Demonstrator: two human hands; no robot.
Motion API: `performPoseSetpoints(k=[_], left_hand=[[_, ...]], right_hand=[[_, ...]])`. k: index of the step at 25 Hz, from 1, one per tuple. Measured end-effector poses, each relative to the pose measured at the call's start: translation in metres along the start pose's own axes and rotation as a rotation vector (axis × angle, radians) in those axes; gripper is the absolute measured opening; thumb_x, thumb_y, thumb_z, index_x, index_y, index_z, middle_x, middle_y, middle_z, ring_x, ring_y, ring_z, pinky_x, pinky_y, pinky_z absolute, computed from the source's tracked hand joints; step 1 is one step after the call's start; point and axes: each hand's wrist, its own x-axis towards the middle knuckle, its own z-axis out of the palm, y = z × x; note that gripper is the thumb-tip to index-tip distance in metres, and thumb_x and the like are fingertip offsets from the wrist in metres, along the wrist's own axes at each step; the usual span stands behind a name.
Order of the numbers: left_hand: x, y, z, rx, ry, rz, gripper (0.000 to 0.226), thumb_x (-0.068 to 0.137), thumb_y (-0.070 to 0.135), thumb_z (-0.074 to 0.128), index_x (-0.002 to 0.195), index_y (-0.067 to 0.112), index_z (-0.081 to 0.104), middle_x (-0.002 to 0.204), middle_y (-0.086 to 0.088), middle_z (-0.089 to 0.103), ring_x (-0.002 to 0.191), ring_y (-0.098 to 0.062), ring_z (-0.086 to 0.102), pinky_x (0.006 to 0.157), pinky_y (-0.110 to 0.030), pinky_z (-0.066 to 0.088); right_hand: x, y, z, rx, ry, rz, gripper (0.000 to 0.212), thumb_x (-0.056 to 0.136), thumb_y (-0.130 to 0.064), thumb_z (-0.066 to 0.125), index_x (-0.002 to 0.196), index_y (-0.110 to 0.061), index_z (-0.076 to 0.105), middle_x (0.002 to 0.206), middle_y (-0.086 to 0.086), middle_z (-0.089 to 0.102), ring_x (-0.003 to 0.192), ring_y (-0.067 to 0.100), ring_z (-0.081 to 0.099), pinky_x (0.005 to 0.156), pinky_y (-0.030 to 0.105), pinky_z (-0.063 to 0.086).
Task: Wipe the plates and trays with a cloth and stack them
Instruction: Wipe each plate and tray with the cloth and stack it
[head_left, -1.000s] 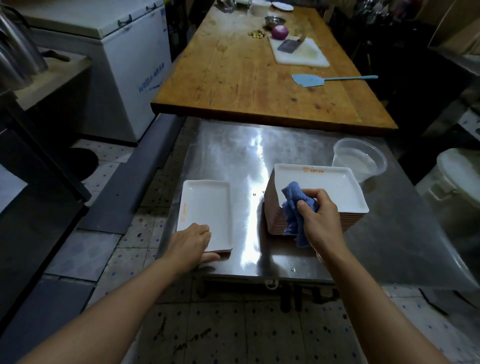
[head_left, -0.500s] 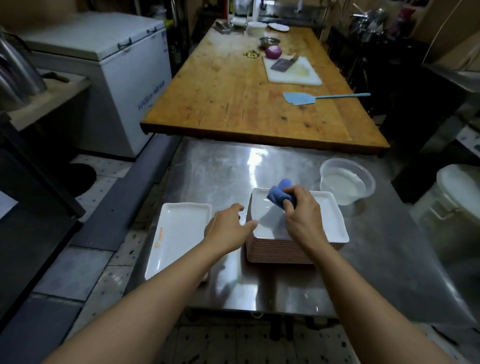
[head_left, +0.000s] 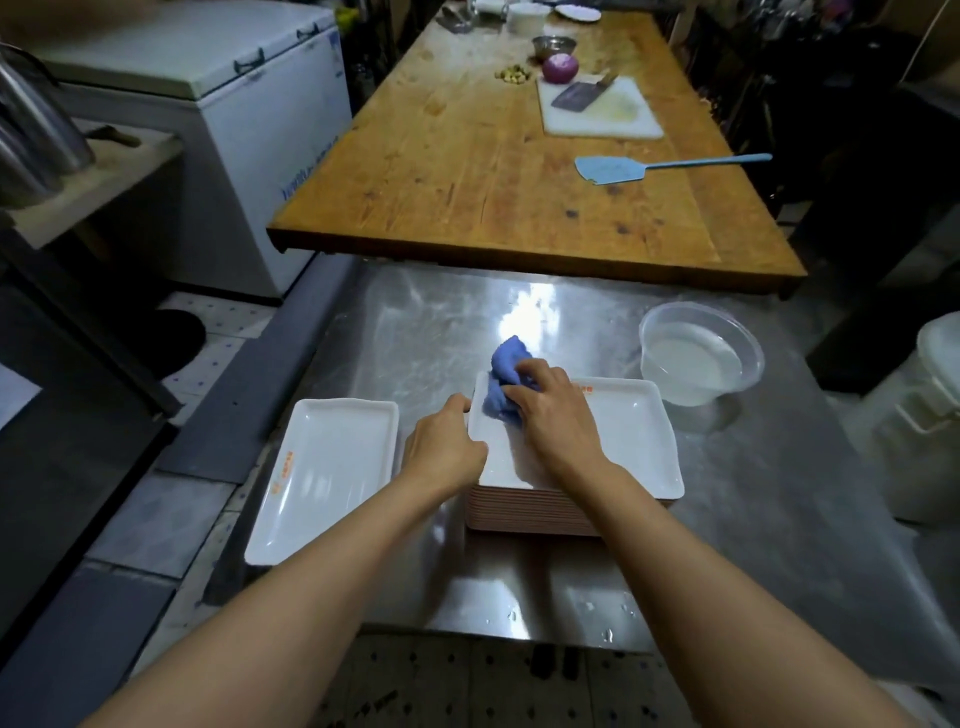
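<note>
Partly hidden, right hand (head_left: 553, 421) fingers clutch cloth (head_left: 503, 384); left hand (head_left: 447, 449) grips top plate (head_left: 634, 436).

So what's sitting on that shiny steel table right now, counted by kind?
Stack of white rectangular trays: 1 (how many are in it cannot be told)
Single white rectangular tray, lying apart: 1
Blue cloth, under the right hand: 1
Clear plastic bowl of water: 1
Total: 4

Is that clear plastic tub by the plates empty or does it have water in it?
Partly filled: the plastic tub holds pale, cloudy liquid well below its rim.
</note>
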Motion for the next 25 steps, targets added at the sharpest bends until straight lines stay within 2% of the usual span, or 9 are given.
performPoseSetpoints(k=[2, 4, 7, 9, 13, 16, 18, 22, 25], left_hand=[[-0.001, -0.001, 0.001, -0.014, -0.002, -0.001, 0.039, 0.08, 0.016, 0.053, 0.118, 0.023, 0.046, 0.085, 0.0, 0.059, 0.079, -0.023, 0.057, 0.061, -0.027, 0.04], [0.0, -0.002, 0.0, -0.014, -0.014, -0.005, 0.036, 0.08, 0.015, 0.051, 0.115, 0.024, 0.046, 0.08, 0.001, 0.059, 0.075, -0.021, 0.059, 0.056, -0.027, 0.039], [0.001, -0.002, 0.0, -0.01, -0.034, -0.014, 0.036, 0.078, 0.014, 0.049, 0.111, 0.027, 0.045, 0.077, -0.001, 0.062, 0.073, -0.022, 0.061, 0.052, -0.027, 0.038], [0.0, -0.001, 0.001, 0.006, -0.028, -0.027, 0.037, 0.076, 0.015, 0.048, 0.11, 0.028, 0.044, 0.081, -0.003, 0.065, 0.075, -0.025, 0.062, 0.055, -0.028, 0.044], [0.001, -0.001, 0.004, 0.0, 0.009, -0.066, 0.042, 0.072, 0.009, 0.048, 0.11, 0.027, 0.043, 0.09, -0.007, 0.063, 0.081, -0.029, 0.06, 0.07, -0.037, 0.055], [0.0, 0.001, 0.004, -0.037, 0.009, -0.084, 0.043, 0.069, 0.007, 0.047, 0.108, 0.027, 0.045, 0.088, -0.008, 0.063, 0.08, -0.03, 0.061, 0.066, -0.034, 0.052], [-0.002, 0.002, 0.004, -0.07, 0.0, -0.095, 0.044, 0.068, 0.007, 0.047, 0.107, 0.028, 0.045, 0.089, -0.009, 0.064, 0.081, -0.032, 0.061, 0.068, -0.035, 0.053], [-0.005, 0.002, 0.0, -0.17, -0.036, -0.091, 0.04, 0.07, 0.008, 0.047, 0.105, 0.027, 0.047, 0.089, -0.01, 0.065, 0.081, -0.033, 0.063, 0.065, -0.036, 0.051], [-0.007, -0.001, -0.004, -0.33, -0.094, -0.091, 0.034, 0.079, 0.012, 0.051, 0.111, 0.025, 0.049, 0.089, -0.01, 0.064, 0.064, -0.025, 0.059, 0.05, -0.027, 0.046]], right_hand=[[-0.01, 0.016, -0.012, -0.05, 0.019, 0.062, 0.023, 0.093, -0.019, 0.046, 0.11, -0.016, 0.062, 0.124, 0.0, 0.05, 0.111, 0.021, 0.046, 0.082, 0.028, 0.026], [-0.022, 0.04, -0.025, -0.288, 0.01, 0.079, 0.027, 0.094, -0.021, 0.045, 0.115, -0.023, 0.062, 0.132, -0.005, 0.044, 0.118, 0.017, 0.041, 0.087, 0.031, 0.021], [-0.033, 0.064, -0.048, -0.455, 0.008, 0.188, 0.026, 0.092, -0.019, 0.047, 0.113, -0.02, 0.061, 0.127, -0.003, 0.046, 0.116, 0.022, 0.038, 0.086, 0.036, 0.025], [-0.032, 0.068, -0.057, -0.497, -0.016, 0.243, 0.024, 0.091, -0.019, 0.049, 0.112, -0.017, 0.061, 0.125, -0.001, 0.047, 0.115, 0.024, 0.037, 0.087, 0.037, 0.027], [-0.042, 0.065, -0.064, -0.477, -0.08, 0.179, 0.026, 0.095, -0.016, 0.043, 0.112, -0.015, 0.063, 0.121, -0.001, 0.052, 0.112, 0.023, 0.039, 0.089, 0.034, 0.03], [-0.075, 0.065, -0.066, -0.485, -0.151, 0.105, 0.025, 0.095, -0.013, 0.042, 0.105, -0.015, 0.065, 0.112, -0.001, 0.06, 0.102, 0.021, 0.045, 0.083, 0.031, 0.036], [-0.096, 0.061, -0.067, -0.448, -0.133, 0.108, 0.025, 0.093, -0.012, 0.043, 0.102, -0.015, 0.065, 0.108, -0.001, 0.061, 0.098, 0.02, 0.046, 0.081, 0.032, 0.039], [-0.101, 0.032, -0.057, -0.274, -0.128, 0.137, 0.032, 0.079, 0.0, 0.044, 0.1, -0.012, 0.066, 0.109, 0.002, 0.06, 0.101, 0.022, 0.045, 0.082, 0.034, 0.035], [-0.089, -0.001, -0.035, -0.137, -0.142, 0.037, 0.033, 0.081, -0.001, 0.045, 0.106, -0.011, 0.064, 0.114, 0.004, 0.057, 0.102, 0.024, 0.045, 0.086, 0.035, 0.036]])
